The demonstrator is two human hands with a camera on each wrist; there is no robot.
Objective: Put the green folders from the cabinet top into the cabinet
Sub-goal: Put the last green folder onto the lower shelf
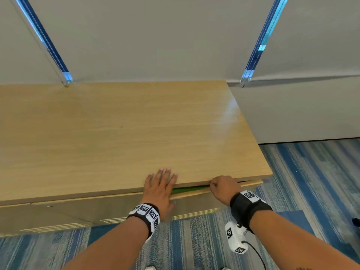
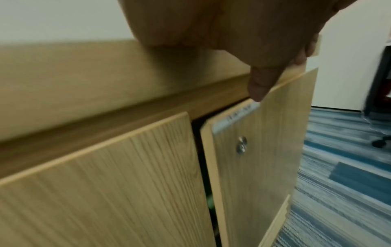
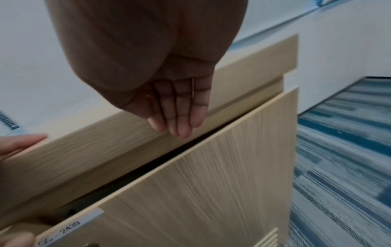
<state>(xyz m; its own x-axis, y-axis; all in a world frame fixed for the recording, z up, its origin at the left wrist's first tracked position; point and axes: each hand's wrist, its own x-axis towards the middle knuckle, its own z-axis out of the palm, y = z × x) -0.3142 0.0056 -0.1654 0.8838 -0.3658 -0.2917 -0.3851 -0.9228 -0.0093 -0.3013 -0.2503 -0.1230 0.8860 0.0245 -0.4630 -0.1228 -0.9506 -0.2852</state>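
The wooden cabinet top point(image 1: 120, 133) carries nothing. A green strip of folders point(image 1: 187, 190) shows in the gap between the top and the right-hand door point(image 1: 196, 203), which stands slightly ajar; the green folders point(image 2: 210, 203) also show low in the dark gap beside that door point(image 2: 264, 158). My left hand point(image 1: 159, 184) lies flat on the top's front edge with straight fingers, its thumb point(image 2: 258, 86) down on the door's upper edge. My right hand point(image 1: 220, 187) holds nothing. Its fingers point(image 3: 177, 117) hang together over the top's front edge, just above the door point(image 3: 211, 183).
The neighbouring left door point(image 2: 105, 183) is closed. The ajar door has a round metal lock point(image 2: 241, 145) and a white label point(image 3: 69, 229). Blue striped carpet point(image 1: 311, 182) lies in front and to the right. A white wall point(image 1: 155, 36) stands behind, and a chair base point(image 2: 380, 142) stands far right.
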